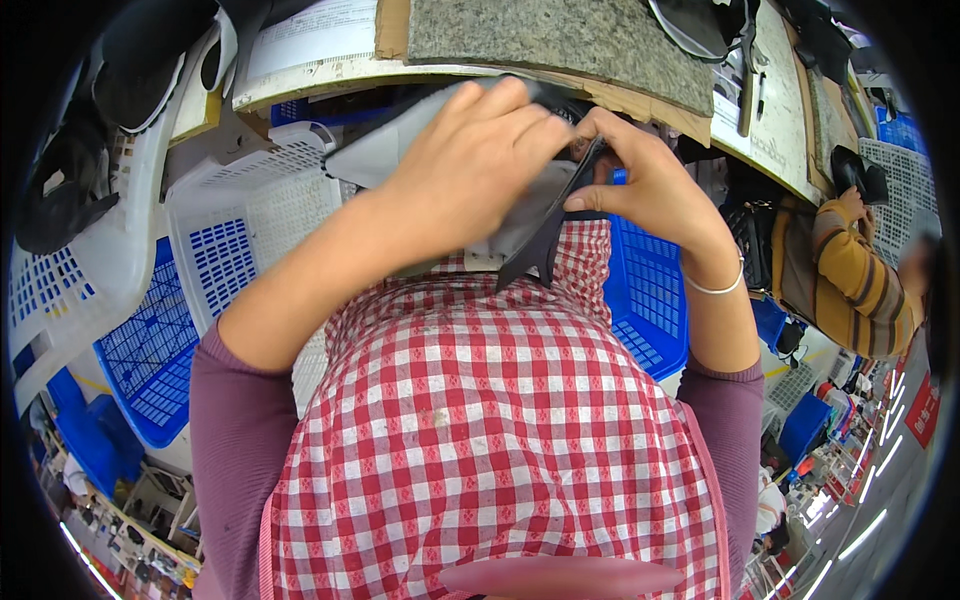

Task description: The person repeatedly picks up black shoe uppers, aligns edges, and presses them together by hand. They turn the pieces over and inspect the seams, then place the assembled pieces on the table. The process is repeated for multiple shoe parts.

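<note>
Held above my lap, close to the bench edge, is a floppy shoe upper [385,145] with grey lining and a dark, almost black outer side. My left hand [470,160] lies across its top with curled fingers, slightly smeared by motion; its fingertips are partly hidden. The thumb and fingers of my right hand [640,170] pinch the dark folded edge on the other side. Below the hands, a dark pointed flap of the upper hangs over my red-and-white checked apron [480,400].
A grey stone slab [560,50] lies on the bench ahead. White [205,190] and blue [150,345] plastic baskets stand at my left, another blue basket [650,290] beside my right knee. Dark footwear pieces [65,190] are at far left. A co-worker in a striped sleeve [860,290] handles something black at right.
</note>
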The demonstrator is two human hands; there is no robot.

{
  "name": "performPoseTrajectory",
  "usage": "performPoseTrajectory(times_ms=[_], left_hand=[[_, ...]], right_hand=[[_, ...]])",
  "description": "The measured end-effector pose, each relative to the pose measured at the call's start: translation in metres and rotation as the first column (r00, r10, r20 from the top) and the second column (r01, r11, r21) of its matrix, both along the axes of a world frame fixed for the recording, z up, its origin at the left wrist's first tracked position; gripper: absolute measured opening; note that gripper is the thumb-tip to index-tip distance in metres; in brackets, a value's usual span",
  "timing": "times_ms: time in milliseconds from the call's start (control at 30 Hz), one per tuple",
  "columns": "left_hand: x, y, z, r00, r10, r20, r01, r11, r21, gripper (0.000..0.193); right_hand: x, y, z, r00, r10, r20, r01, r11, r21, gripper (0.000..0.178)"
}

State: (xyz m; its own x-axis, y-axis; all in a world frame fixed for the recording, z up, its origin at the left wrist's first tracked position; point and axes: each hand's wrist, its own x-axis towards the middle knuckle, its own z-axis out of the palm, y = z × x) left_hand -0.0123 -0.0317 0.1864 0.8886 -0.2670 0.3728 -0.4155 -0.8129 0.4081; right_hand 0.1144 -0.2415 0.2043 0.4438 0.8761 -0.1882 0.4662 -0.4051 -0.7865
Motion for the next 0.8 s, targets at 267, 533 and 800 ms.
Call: performPoseTrajectory(times_ms=[267,533,800], left_hand=[[-0.038,0.033,0.028,0.734,0.181,0.655,-0.355,0.924,0.143,0.034],[-0.038,0.024,-0.006,0.829,0.017,0.559,-0.210,0.936,0.284,0.028],[-0.073,0.043,0.010,0.747,0.124,0.653,-0.360,0.902,0.240,0.020]], right_hand=[[-0.045,0.010,0.047,0.805,-0.145,0.575,-0.127,0.905,0.407,0.029],[-0.039,0.020,0.019,0.807,-0.113,0.579,-0.245,0.828,0.504,0.031],[-0.061,0.009,0.020,0.720,-0.244,0.649,-0.245,0.786,0.568,0.025]])
